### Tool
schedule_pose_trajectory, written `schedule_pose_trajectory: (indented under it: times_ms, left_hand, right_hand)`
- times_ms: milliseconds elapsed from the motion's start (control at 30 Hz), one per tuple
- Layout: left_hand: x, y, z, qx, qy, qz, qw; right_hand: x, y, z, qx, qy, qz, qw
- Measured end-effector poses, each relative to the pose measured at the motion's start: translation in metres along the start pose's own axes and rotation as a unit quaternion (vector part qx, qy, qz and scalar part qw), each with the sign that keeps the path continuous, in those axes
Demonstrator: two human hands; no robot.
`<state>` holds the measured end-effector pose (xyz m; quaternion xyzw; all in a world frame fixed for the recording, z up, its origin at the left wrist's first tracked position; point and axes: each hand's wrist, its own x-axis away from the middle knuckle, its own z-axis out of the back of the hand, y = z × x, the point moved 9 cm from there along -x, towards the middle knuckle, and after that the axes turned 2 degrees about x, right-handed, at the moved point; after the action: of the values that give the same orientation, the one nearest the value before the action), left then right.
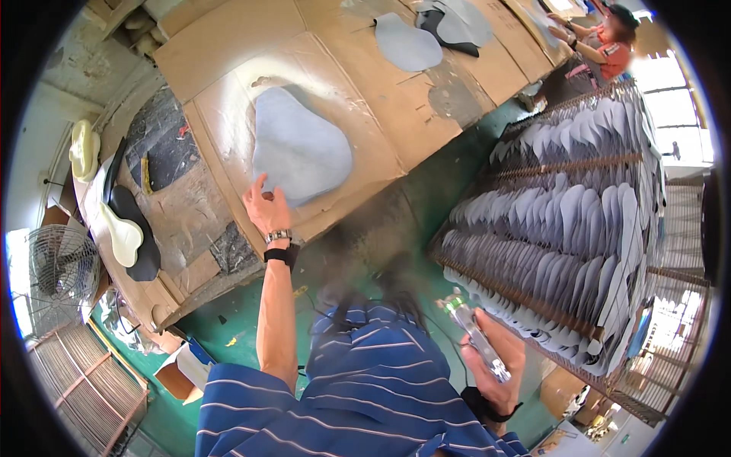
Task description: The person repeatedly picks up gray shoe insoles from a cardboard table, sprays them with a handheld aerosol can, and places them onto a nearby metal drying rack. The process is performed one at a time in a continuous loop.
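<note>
one spray gun (478, 340), nozzle up-left

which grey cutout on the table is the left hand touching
The large grey piece nearest the person; the left hand rests at its lower edge. The others lie farther up.

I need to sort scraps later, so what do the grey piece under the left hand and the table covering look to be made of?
The grey pear-shaped sheet looks like thin foam or synthetic leather: matte, smooth, lying flat. The brown table covering looks like corrugated cardboard, with creases, taped seams and stained patches. The left hand touches the sheet's edge; the right hand holds a metallic spray tool.
</note>
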<state>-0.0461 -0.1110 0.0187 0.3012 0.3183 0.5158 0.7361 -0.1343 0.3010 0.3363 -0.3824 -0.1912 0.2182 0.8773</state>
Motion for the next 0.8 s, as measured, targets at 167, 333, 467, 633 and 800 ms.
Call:
schedule_pose_trajectory:
  times_ms: [167, 333, 467, 633, 800]
  left_hand:
    - [-0.033, -0.022, -0.064, 0.494, 0.001, 0.287, 0.821]
    - [-0.117, 0.139, -0.058, 0.668, -0.164, 0.151, 0.710]
    - [-0.094, 0.304, -0.015, 0.677, -0.237, 0.072, 0.693]
    - [-0.050, 0.412, 0.039, 0.688, -0.317, 0.033, 0.653]
    - [-0.006, 0.539, 0.054, 0.577, -0.251, -0.242, 0.739]
  right_hand:
    - [0.015, 0.035, -0.006, -0.048, -0.020, -0.018, 0.998]
    - [0.033, 0.053, 0.018, -0.037, 0.019, 0.012, 0.999]
    - [0.055, 0.090, 0.043, -0.054, 0.039, 0.020, 0.998]
    - [0.081, 0.138, 0.066, -0.048, 0.035, 0.056, 0.997]
    - [0.116, 0.169, 0.087, -0.056, 0.065, 0.061, 0.994]
